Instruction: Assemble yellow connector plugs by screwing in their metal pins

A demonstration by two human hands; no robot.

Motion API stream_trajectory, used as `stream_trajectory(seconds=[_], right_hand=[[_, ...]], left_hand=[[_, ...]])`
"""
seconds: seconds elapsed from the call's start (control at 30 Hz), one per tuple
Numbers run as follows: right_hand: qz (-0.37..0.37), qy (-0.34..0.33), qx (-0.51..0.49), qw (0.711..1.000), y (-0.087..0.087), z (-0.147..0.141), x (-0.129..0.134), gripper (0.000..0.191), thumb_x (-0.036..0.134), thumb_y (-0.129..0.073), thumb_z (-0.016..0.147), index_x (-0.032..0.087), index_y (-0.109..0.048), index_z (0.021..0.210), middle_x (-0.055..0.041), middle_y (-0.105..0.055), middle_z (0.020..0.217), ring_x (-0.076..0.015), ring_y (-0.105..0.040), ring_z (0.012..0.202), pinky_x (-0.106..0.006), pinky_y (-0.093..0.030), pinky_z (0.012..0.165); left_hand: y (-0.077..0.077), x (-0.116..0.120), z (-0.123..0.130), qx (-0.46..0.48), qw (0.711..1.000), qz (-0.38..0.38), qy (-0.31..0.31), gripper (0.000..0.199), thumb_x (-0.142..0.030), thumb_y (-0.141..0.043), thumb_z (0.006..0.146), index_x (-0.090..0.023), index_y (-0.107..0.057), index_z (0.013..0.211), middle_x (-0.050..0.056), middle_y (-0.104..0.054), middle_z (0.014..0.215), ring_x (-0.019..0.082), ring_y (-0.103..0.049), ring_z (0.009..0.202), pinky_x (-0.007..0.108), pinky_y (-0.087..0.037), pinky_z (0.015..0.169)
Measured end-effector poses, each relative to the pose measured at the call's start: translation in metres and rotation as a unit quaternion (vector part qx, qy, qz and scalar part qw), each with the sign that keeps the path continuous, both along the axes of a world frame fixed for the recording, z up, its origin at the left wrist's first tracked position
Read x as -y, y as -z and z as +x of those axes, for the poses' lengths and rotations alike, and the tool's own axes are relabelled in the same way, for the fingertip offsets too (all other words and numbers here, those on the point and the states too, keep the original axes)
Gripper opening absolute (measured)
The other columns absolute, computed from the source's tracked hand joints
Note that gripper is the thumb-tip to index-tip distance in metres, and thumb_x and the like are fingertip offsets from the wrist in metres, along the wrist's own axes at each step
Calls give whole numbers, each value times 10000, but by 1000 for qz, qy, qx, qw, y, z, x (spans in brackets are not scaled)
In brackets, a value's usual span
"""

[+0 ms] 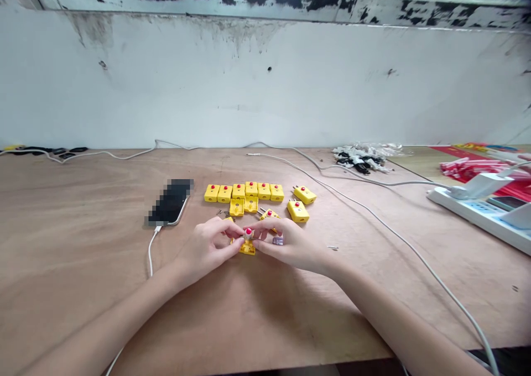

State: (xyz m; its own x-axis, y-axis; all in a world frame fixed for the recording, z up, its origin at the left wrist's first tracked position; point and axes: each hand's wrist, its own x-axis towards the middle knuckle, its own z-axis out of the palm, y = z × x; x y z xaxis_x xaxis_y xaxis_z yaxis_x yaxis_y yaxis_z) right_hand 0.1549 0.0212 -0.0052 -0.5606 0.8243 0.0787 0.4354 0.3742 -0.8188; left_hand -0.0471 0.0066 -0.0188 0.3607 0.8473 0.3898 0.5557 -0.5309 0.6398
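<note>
My left hand (pixel 212 247) and my right hand (pixel 295 244) meet low over the table, fingertips closed from both sides on a small yellow plug housing (pixel 249 250). Its inside faces up, and a white piece with a red top (pixel 248 232) sits at its far end between my fingers. Fingertips partly hide both parts. Just beyond my right fingers lies a yellow plug with metal pins (pixel 269 214). A small clear purplish piece (pixel 277 241) shows by the right fingers; whether it is held I cannot tell. Past the hands are two open yellow housing halves (pixel 237 207).
A row of yellow housings with red dots (pixel 238 191) lies beyond. Two yellow plugs (pixel 298 211) rest to its right, a charging phone (pixel 171 202) to its left. Small screws (pixel 219 212), a long white cable (pixel 373 215), a power strip (pixel 481 210) and a black-and-white pile (pixel 360 157) are around.
</note>
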Motion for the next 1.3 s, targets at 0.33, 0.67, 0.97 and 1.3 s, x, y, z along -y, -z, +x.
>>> stream_trajectory(seconds=[0.33, 0.67, 0.97, 1.3], right_hand=[[-76, -7, -65, 995, 3, 2, -5, 285, 347, -559, 865, 202, -670, 1084, -28, -671, 830, -130, -578, 728, -277, -474, 662], [-199, 23, -127, 971, -4, 1, -3, 290, 392, -548, 877, 205, -668, 1064, -35, -704, 881, -142, -654, 873, -266, -529, 731], [-202, 20, -151, 968, -8, -2, 1, 251, 309, -509, 907, 216, -563, 1133, -9, -694, 824, -128, -654, 855, -276, -513, 733], [37, 75, -143, 986, 5, -10, 3, 59, 244, -598, 820, 203, -574, 785, -6, -663, 786, -126, -616, 707, -282, -511, 657]], left_hand=[[-5, 3, 5, 65, 998, -8, -3, 101, -228, -583, 842, -202, -666, 896, 6, -709, 820, 158, -670, 762, 259, -547, 713], [5, 3, 6, 68, 993, 92, 10, 126, -176, -560, 856, -196, -629, 959, 40, -701, 946, 177, -665, 892, 302, -550, 807], [4, 6, 13, 240, 961, -136, -4, 137, -323, -619, 814, -197, -625, 867, 41, -724, 938, 204, -696, 900, 329, -589, 800], [3, -4, 10, 275, 945, -171, -42, 269, -423, -715, 721, -175, -628, 781, 68, -749, 904, 240, -704, 882, 368, -582, 782]])
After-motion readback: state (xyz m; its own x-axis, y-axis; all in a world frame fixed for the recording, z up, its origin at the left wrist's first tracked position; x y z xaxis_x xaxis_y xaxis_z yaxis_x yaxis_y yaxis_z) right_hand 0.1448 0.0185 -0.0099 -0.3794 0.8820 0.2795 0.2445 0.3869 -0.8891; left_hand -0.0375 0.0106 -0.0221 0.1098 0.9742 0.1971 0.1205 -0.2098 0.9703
